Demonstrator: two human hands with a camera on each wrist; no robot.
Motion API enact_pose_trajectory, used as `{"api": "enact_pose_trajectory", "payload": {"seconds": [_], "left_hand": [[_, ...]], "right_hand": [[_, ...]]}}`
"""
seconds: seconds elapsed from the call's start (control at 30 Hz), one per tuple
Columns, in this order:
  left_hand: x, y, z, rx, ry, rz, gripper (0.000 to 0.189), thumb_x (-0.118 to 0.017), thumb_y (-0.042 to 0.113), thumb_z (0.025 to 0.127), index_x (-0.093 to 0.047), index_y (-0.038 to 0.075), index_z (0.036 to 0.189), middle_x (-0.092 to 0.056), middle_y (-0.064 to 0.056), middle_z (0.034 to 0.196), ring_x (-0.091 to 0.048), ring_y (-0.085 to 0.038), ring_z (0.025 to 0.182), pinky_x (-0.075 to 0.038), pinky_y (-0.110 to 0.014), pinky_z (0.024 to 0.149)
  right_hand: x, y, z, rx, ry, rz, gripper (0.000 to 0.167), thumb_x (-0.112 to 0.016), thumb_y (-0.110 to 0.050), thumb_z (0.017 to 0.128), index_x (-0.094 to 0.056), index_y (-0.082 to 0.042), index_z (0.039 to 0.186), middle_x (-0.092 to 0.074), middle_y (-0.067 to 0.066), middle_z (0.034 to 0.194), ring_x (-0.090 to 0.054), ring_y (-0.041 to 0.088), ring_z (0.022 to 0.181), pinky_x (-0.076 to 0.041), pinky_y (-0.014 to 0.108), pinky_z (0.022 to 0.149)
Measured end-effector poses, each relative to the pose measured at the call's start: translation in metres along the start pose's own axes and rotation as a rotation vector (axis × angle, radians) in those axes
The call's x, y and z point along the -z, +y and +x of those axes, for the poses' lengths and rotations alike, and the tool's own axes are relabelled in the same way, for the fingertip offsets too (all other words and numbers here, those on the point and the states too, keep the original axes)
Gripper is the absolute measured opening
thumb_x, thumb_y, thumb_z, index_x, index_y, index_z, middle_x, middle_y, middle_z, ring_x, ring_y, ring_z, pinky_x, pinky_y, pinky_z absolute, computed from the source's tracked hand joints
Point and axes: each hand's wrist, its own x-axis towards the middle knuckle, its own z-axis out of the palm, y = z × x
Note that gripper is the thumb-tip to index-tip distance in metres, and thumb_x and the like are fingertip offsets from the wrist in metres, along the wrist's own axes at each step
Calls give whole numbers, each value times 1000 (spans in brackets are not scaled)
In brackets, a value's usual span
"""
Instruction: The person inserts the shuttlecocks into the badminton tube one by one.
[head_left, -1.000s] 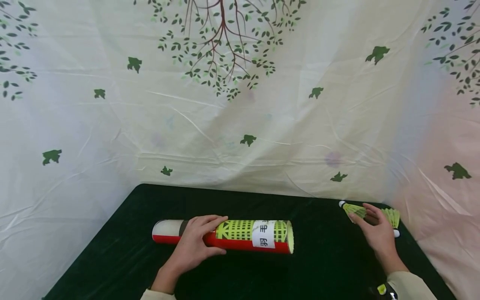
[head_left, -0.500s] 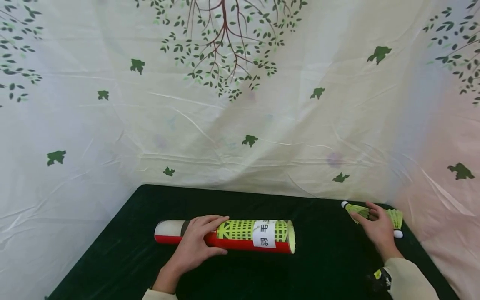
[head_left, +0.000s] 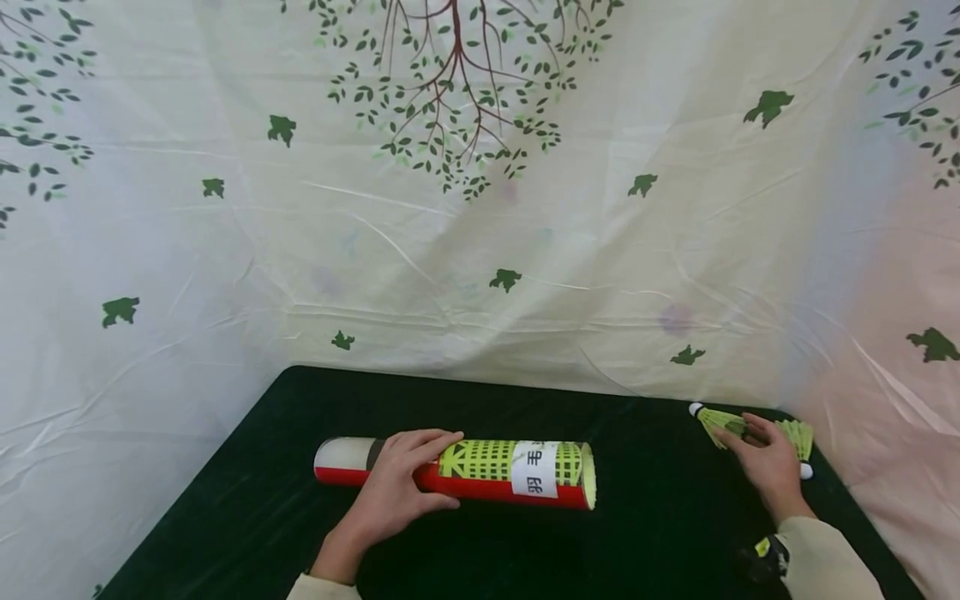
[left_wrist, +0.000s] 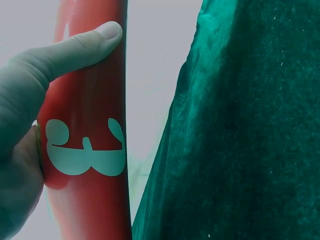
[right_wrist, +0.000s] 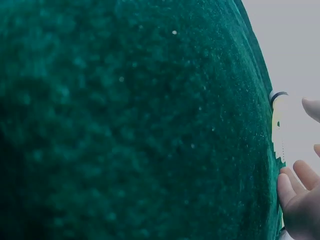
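My left hand point(head_left: 393, 483) grips a red, white and yellow-green shuttlecock tube point(head_left: 480, 479) that lies sideways, its right end uncapped. In the left wrist view the thumb point(left_wrist: 95, 45) lies across the tube's red side point(left_wrist: 95, 95). At the far right of the table, my right hand point(head_left: 771, 468) is over two yellow-green shuttlecocks. One shuttlecock point(head_left: 718, 422) points its white cork to the left; the other shuttlecock point(head_left: 798, 435) is partly behind the hand. In the right wrist view, a gap separates the thumb point(right_wrist: 312, 109) from the fingers point(right_wrist: 290, 187), beside a shuttlecock point(right_wrist: 277, 122).
Dark green cloth point(head_left: 637, 533) covers the table. Close behind it hangs a pale curtain point(head_left: 420, 250) with printed branches and leaves, which also runs along both sides. A dark wrist device point(head_left: 772, 557) is on the right wrist.
The head view has shifted slightly, so everything sits a little further right. My right hand has edged slightly right over the shuttlecocks. The left hand keeps its hold on the tube.
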Motion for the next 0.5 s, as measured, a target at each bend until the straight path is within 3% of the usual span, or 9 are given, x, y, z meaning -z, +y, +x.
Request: {"api": "enact_pose_trajectory", "payload": {"seconds": [0.1,0.13,0.3,0.5], "left_hand": [[0,1,0,1,-4,3,86,-92,29,69,-49,52,141,-53,13,138,-44,-16,123,-32,-55,107],[0,1,0,2,-6,3,86,-92,29,69,-49,52,141,-53,13,138,-44,-16,123,-32,-55,107],[0,2,-1,7,-8,3,86,-92,30,69,-50,52,141,-53,13,138,-44,-16,123,-32,-55,107],[0,4,-2,9,-5,-1,86,-92,29,69,-50,51,140,-53,13,138,-44,-16,123,-32,-56,107]], "right_hand": [[0,1,1,-8,18,3,80,-65,-45,96,-34,3,152,-35,30,153,-38,46,136,-48,44,92],[0,1,1,-9,21,6,78,-64,-44,96,-35,3,151,-36,30,152,-38,45,136,-47,48,93],[0,0,1,-17,32,19,74,-63,-44,97,-38,2,149,-38,29,151,-38,44,134,-47,42,87],[2,-1,-2,-26,43,34,71,-62,-45,97,-40,2,146,-40,29,147,-42,43,128,-44,27,75]]}}
